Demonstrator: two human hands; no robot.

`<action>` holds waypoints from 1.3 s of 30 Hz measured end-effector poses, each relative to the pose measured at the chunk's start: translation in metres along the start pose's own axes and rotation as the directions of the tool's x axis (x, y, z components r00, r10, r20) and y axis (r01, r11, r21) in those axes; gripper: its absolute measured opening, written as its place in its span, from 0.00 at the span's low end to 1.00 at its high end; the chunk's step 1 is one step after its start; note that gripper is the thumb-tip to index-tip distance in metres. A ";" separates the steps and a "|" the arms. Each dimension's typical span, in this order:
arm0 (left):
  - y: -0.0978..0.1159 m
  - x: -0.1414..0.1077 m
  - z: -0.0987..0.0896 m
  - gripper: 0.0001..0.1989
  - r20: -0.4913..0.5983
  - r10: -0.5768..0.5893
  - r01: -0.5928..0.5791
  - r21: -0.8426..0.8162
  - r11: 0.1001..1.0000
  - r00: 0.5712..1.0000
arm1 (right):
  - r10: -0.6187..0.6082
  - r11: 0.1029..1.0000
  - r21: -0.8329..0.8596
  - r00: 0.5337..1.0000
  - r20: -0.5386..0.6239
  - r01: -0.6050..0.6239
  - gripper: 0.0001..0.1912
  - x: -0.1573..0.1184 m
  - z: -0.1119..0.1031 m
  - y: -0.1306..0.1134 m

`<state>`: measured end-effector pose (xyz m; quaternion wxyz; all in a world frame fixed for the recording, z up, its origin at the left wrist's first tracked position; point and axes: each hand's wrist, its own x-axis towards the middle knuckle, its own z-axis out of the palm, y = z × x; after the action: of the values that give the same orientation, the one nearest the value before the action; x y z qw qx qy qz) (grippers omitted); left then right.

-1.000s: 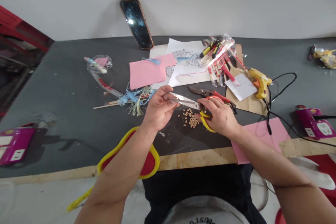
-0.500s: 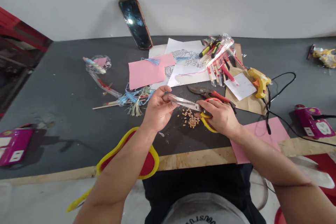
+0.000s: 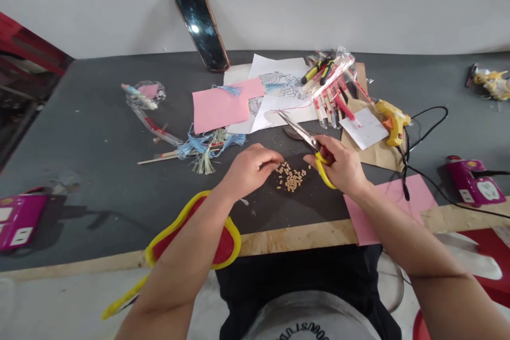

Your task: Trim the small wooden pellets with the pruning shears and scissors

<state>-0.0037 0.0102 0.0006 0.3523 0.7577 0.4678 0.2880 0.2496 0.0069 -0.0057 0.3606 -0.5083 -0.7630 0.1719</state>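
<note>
In the head view my right hand (image 3: 340,164) is closed around the yellow handles of a pair of scissors (image 3: 298,132), whose blades point up and to the left. My left hand (image 3: 255,167) has thumb and fingers pinched together at the upper left edge of a pile of small tan wooden pieces (image 3: 292,179). Anything between those fingertips is too small to make out. Behind the scissors lies a cutting tool with a dark jaw (image 3: 292,133), mostly covered by my right hand. Blue and pale tassels (image 3: 203,149) lie left of my left hand, over thin sticks.
Pink paper (image 3: 221,111) and printed sheets (image 3: 274,82) lie further back, beside bagged sticks (image 3: 332,85). A phone (image 3: 203,31) leans on the wall. A yellow glue gun (image 3: 392,122) with its cable is at right. A yellow-rimmed red piece (image 3: 223,249) overhangs the front edge.
My left hand has left the scissor blades and come down to the pile, fingers pinched. The scissors have swung so their tips point further up and away.
</note>
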 end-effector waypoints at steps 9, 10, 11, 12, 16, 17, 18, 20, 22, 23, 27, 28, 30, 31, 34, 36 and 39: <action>-0.007 0.002 -0.007 0.12 0.201 0.119 -0.168 0.247 0.954 0.972 | 0.034 0.999 0.006 0.999 0.000 -0.034 0.19 0.000 0.001 0.001; -0.008 0.002 -0.008 0.11 0.198 0.113 -0.165 0.271 0.948 0.974 | 0.028 1.000 0.005 1.000 -0.001 -0.028 0.18 0.000 0.002 0.001; -0.008 0.002 -0.008 0.10 0.199 0.105 -0.163 0.300 0.940 0.974 | 0.022 1.000 0.005 1.000 -0.002 -0.022 0.18 0.000 0.002 0.001; -0.008 0.002 -0.008 0.09 0.206 0.098 -0.163 0.329 0.930 0.974 | 0.014 1.000 0.005 1.000 0.000 -0.014 0.18 0.000 0.002 0.001; -0.007 0.003 -0.001 0.09 0.254 0.084 -0.185 0.404 0.896 0.963 | 0.004 1.000 0.002 1.000 0.018 -0.004 0.18 0.000 0.002 0.000; -0.007 0.003 0.001 0.10 0.257 0.087 -0.190 0.411 0.892 0.963 | 0.005 1.000 0.000 1.000 0.021 -0.005 0.18 0.000 0.002 0.000; -0.007 0.003 0.003 0.10 0.255 0.089 -0.192 0.414 0.890 0.963 | 0.005 1.000 0.000 1.000 0.023 -0.005 0.19 0.000 0.002 0.000; -0.008 0.002 0.006 0.09 0.238 0.096 -0.186 0.395 0.900 0.967 | 0.008 1.000 0.000 1.000 0.022 -0.008 0.19 0.000 0.002 -0.001; -0.008 0.002 0.010 0.09 0.195 0.109 -0.171 0.336 0.926 0.975 | 0.014 1.000 -0.001 1.000 0.026 -0.014 0.19 0.001 0.002 -0.001; -0.007 0.003 0.011 0.09 0.170 0.120 -0.168 0.303 0.938 0.978 | 0.017 1.000 -0.002 0.999 0.029 -0.017 0.19 0.001 0.002 -0.001; -0.005 0.005 0.022 0.12 0.146 0.155 -0.194 0.311 0.930 0.977 | 0.010 1.000 0.001 0.999 0.041 -0.010 0.20 0.001 0.002 -0.001; -0.004 0.006 0.024 0.12 0.159 0.153 -0.199 0.338 0.920 0.975 | 0.007 1.000 0.003 0.999 0.041 -0.007 0.20 0.001 0.003 -0.001; -0.003 0.007 0.028 0.11 0.170 0.142 -0.198 0.374 0.906 0.975 | 0.004 1.000 0.007 0.999 0.036 -0.005 0.21 0.001 0.003 -0.001; -0.003 0.007 0.030 0.10 0.170 0.137 -0.193 0.380 0.904 0.976 | 0.003 1.000 0.009 0.999 0.034 -0.004 0.21 0.001 0.003 -0.001; 0.000 0.007 0.031 0.09 0.164 0.116 -0.172 0.384 0.907 0.980 | -0.004 1.000 0.012 1.000 0.026 0.004 0.22 0.000 0.003 -0.001; 0.002 0.007 0.031 0.08 0.166 0.094 -0.151 0.382 0.912 0.982 | -0.011 1.000 0.011 1.000 0.024 0.010 0.23 0.000 0.004 -0.001; 0.005 0.008 0.031 0.08 0.174 0.059 -0.122 0.379 0.917 0.983 | -0.014 1.000 0.006 1.000 0.028 0.014 0.23 0.000 0.004 0.000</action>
<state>0.0262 0.0076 -0.0128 0.2180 0.8538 0.4502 0.1443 0.2465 0.0068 -0.0085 0.3525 -0.4995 -0.7710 0.1784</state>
